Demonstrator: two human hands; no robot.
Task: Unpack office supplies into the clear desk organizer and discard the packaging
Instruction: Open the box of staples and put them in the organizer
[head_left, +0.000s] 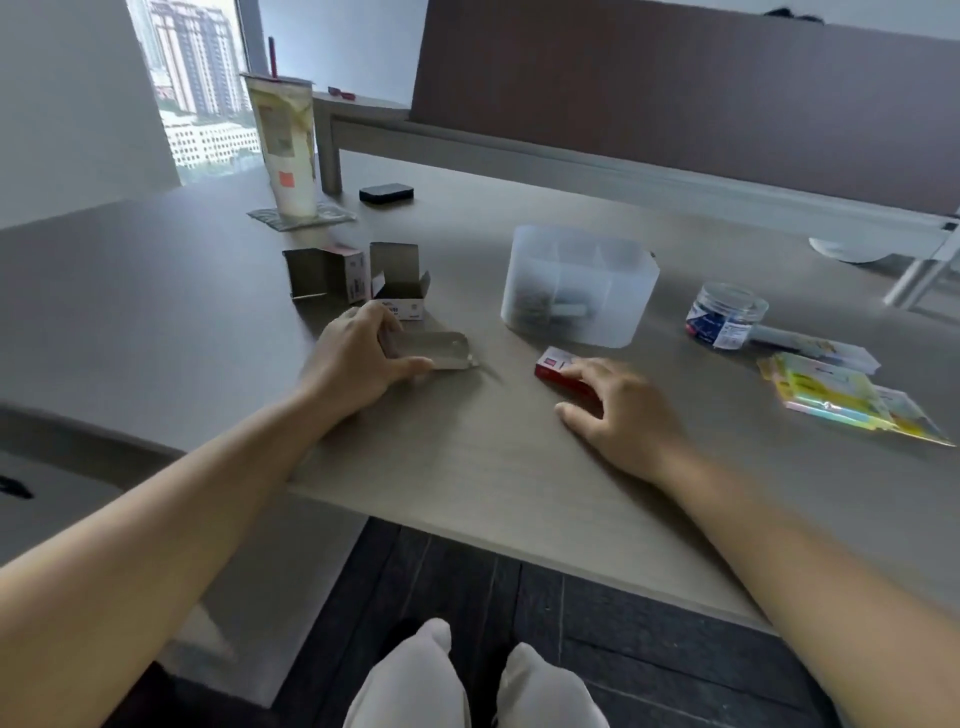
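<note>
1. The left hand (358, 358) grips a flattened grey carton (431, 351) on the desk (467, 467).
2. The right hand (623, 410) rests on a red box (553, 366).
3. The clear organizer (576, 286) stands just behind, two opened cartons (358, 278) to its left.

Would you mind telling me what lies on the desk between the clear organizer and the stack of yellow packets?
In the head view, a small clear jar with a printed label stands between the clear organizer and the yellow packets, apart from both.
</note>
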